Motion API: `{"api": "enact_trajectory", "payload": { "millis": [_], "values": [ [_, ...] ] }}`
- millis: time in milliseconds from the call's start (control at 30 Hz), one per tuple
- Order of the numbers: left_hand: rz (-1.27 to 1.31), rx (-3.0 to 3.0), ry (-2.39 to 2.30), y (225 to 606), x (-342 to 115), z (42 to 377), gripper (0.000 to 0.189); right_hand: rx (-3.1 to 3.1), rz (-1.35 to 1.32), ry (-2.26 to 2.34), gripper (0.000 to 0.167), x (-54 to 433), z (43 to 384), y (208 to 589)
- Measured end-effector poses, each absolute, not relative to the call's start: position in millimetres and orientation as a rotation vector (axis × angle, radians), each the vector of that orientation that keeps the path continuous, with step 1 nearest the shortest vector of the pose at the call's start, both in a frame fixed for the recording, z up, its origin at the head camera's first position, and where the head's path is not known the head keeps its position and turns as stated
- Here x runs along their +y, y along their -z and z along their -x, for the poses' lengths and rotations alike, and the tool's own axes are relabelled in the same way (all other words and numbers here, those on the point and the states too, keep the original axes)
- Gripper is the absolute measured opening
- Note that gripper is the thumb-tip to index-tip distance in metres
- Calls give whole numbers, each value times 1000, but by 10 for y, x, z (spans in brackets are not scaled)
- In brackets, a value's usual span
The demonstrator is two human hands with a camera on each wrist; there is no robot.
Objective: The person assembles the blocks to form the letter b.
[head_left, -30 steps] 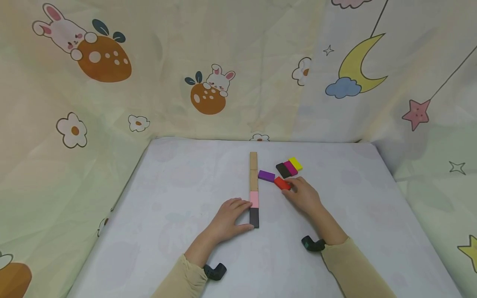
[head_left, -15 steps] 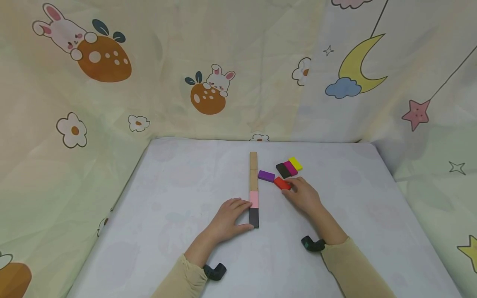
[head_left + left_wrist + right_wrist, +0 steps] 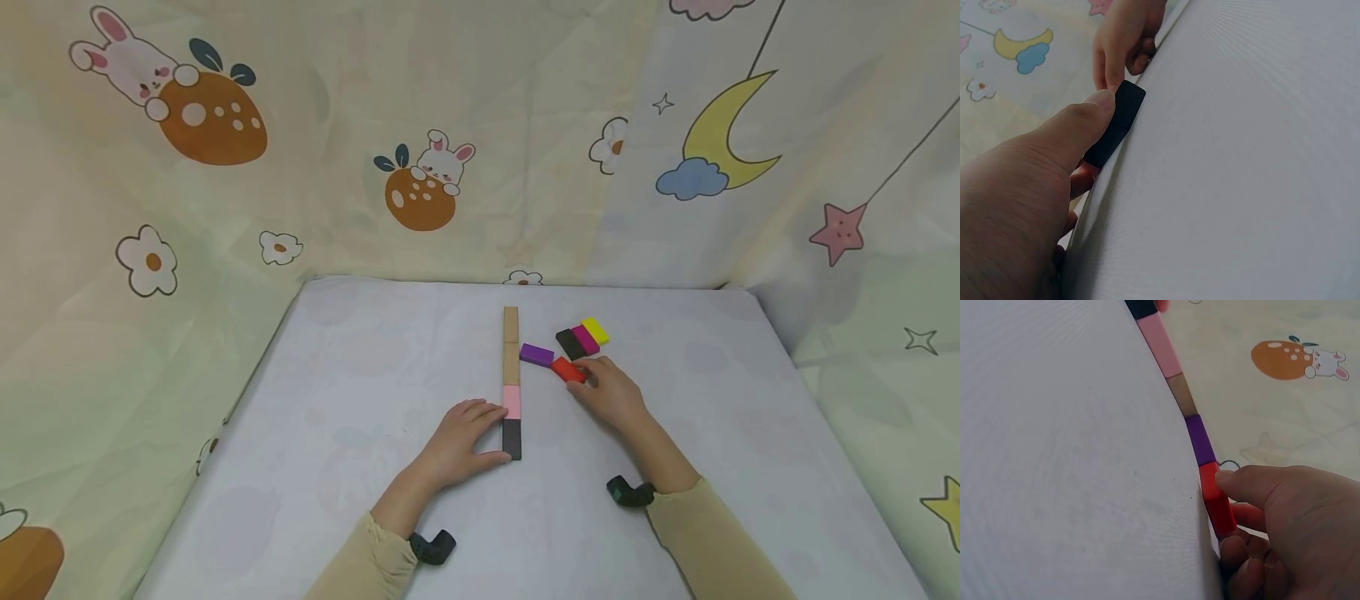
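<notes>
A straight row of flat blocks runs away from the person: a black block (image 3: 512,439) nearest, then a pink block (image 3: 512,402) and two plain wooden blocks (image 3: 511,363). Along the left side of the row, my left hand (image 3: 461,442) touches the black block's near corner with its thumb and the pink block's edge with its index finger. My right hand (image 3: 611,396) pinches a red block (image 3: 1215,497) between thumb and index finger. That red block meets a purple block (image 3: 537,355) end to end, and the purple one's other end is at a wooden block.
Behind the red block, another black block (image 3: 570,343), a magenta block (image 3: 585,338) and a yellow block (image 3: 595,330) lie side by side. All rest on a white-covered table (image 3: 337,350), with printed cloth (image 3: 315,192) hanging around it.
</notes>
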State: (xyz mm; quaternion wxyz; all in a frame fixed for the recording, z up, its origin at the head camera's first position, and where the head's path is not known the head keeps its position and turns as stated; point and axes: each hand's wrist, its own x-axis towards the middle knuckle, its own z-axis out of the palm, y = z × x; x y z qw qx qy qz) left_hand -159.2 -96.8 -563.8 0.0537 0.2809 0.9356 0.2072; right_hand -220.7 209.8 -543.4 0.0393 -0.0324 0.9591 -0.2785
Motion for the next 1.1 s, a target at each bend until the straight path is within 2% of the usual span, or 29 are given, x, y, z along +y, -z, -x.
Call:
{"api": "enact_trajectory", "payload": {
  "millis": [700,1100],
  "values": [
    [-877,2849,-627,5615,-974,1593,75,2938,120,857,49,2087,2225,5407],
    [-870,2849,-641,5649,-973,1592,76,2927,14,1048,37,2288,2302,5375]
  ]
}}
